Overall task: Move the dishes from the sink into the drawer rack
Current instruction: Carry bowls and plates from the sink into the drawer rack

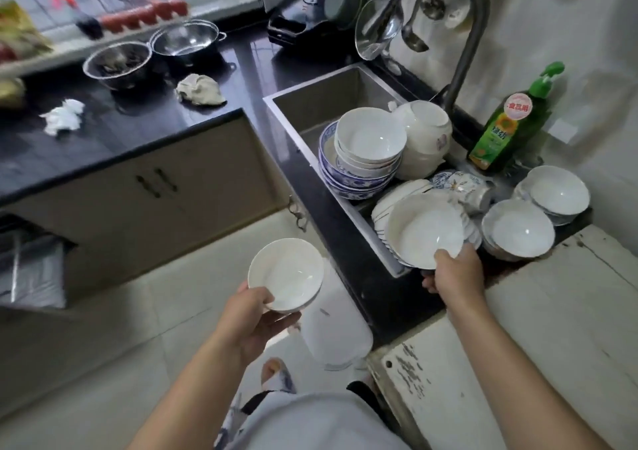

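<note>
A steel sink (293, 104) in the black table (138, 128) holds stacked bowls (366, 152); the right grip (455, 273) pinches a wide white bowl's (423, 230) rim at the sink's edge, while the left grip (255, 318) holds a smaller white bowl (286, 270) above the floor.

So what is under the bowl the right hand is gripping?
The white bowl held by the right hand sits on a leaning stack of plates at the sink's near end. Their faces and number are covered.
</note>
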`<state>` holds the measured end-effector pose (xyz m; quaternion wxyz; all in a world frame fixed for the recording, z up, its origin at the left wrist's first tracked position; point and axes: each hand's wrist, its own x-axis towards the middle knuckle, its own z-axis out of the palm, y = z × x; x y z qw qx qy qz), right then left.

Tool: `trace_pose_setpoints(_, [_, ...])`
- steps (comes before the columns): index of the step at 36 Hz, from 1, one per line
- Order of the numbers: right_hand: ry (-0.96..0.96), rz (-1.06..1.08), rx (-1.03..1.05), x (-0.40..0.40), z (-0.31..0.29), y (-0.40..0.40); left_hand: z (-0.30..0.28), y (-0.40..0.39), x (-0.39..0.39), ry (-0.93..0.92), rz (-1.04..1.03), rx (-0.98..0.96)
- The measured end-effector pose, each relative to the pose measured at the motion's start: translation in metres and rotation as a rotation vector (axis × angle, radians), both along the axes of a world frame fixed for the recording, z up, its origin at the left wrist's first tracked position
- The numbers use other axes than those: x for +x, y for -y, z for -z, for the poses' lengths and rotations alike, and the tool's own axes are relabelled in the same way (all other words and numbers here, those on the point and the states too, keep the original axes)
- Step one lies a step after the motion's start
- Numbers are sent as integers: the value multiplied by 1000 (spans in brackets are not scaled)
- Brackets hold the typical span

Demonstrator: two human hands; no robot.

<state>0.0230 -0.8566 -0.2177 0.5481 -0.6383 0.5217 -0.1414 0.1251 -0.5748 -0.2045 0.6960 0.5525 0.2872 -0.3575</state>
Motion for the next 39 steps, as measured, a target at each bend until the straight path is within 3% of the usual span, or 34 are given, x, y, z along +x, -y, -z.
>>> trace_pose_setpoints(5, [-37, -278, 150, 47, 17, -108, -1, -84, 7, -3, -100, 18])
trace_pose_setpoints(10, [-185, -521, 135, 87, 17, -188, -1, -165, 17, -2, -283, 2])
trace_pose_setpoints(20, [-203, -888, 107, 204, 21, -459, 20, -437, 33, -46, -672, 24])
trace_pose_setpoints(28, [-228, -951, 178, 257, 22, -634, 0, -615, 59, 15, -868, 67])
trace_pose_setpoints(39, [-247, -938, 170, 351, 38, -736, 13, -736, 141, -8, -966, 21])
